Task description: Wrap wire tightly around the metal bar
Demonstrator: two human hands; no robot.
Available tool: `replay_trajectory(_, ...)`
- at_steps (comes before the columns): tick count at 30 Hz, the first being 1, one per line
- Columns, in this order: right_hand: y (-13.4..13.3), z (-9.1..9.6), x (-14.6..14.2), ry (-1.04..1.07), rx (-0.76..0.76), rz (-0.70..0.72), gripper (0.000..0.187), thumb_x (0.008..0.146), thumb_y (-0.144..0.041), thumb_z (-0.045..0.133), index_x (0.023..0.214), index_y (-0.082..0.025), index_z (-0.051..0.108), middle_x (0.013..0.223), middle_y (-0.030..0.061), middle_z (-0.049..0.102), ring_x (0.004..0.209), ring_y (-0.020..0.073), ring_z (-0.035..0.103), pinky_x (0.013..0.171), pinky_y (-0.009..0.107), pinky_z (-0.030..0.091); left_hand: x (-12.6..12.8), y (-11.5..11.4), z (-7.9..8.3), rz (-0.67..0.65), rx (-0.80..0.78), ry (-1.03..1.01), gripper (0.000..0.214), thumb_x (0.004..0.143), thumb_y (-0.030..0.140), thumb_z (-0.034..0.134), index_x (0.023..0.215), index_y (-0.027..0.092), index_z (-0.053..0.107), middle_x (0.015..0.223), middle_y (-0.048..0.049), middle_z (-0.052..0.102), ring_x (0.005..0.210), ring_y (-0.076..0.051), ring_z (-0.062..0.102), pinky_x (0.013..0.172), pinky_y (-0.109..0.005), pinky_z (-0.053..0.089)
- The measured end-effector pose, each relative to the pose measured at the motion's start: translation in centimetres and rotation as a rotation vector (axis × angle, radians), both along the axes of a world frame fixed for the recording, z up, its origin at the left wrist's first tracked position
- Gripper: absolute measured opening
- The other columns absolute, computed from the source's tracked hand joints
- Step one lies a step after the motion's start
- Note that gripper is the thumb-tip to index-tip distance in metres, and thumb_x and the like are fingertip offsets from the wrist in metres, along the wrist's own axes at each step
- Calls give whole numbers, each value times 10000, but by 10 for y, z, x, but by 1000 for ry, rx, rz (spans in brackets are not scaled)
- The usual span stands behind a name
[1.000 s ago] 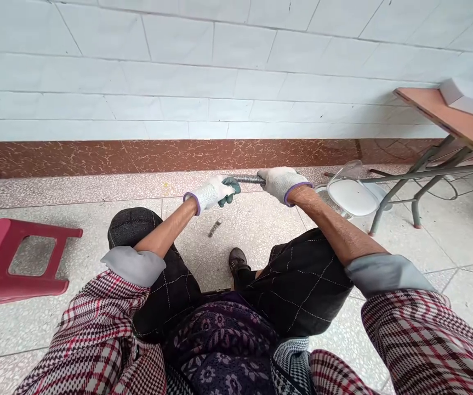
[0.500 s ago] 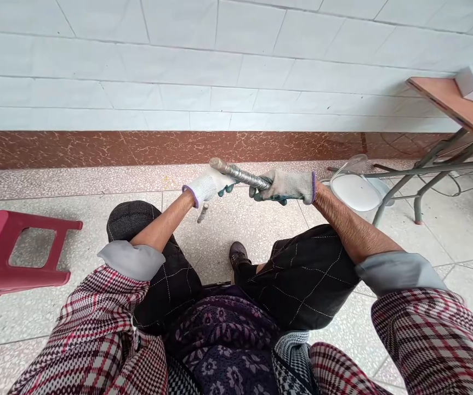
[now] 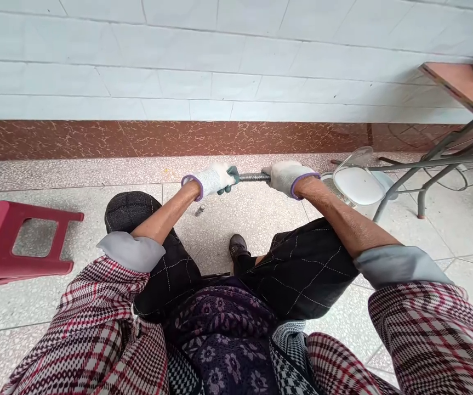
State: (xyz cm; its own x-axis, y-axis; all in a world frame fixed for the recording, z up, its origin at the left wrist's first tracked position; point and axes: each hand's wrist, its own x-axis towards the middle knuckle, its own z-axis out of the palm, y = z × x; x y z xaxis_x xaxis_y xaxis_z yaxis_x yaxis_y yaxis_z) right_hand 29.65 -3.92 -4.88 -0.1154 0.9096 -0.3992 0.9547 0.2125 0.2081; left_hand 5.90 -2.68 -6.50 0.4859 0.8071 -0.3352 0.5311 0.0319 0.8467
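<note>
Both my hands wear white knit gloves with purple cuffs and hold one grey threaded metal rod (image 3: 254, 176) level in front of my knees. My left hand (image 3: 215, 179) is closed round the rod's left end. My right hand (image 3: 286, 176) is closed round its right end. Only a short stretch of rod shows between the two gloves. A small metal piece (image 3: 200, 209) lies on the tiled floor just below my left hand.
A red plastic stool (image 3: 10, 241) lies on its side at the left. A clear lidded container (image 3: 357, 184) sits on the floor to the right, under a folding table (image 3: 458, 88). My shoe (image 3: 237, 248) rests between my knees. A tiled wall stands ahead.
Half a second ago the rod was tilted with its left end raised past my left hand. Now it is level and both hands grip its ends, as one second ago.
</note>
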Motion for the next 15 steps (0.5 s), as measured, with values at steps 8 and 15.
replay_trajectory(8, -7, 28, -3, 650, 12, -191, 196, 817, -188, 635, 1003, -178, 697, 705, -3, 600, 525, 110, 492, 463, 256, 395, 11, 4, -5, 49, -3, -291, 211, 935, 123, 601, 1098, 155, 731, 705, -52, 670, 630, -134, 607, 586, -271, 463)
replay_trajectory(15, -14, 26, -5, 1071, -274, -238, 320, 765, -295, 798, 1032, -148, 701, 620, -19, 566, 482, 101, 444, 367, 225, 383, 3, 8, -2, 172, 11, -456, 193, 954, 160, 601, 1123, 154, 695, 585, 13, 572, 491, -100, 449, 507, -276, 351)
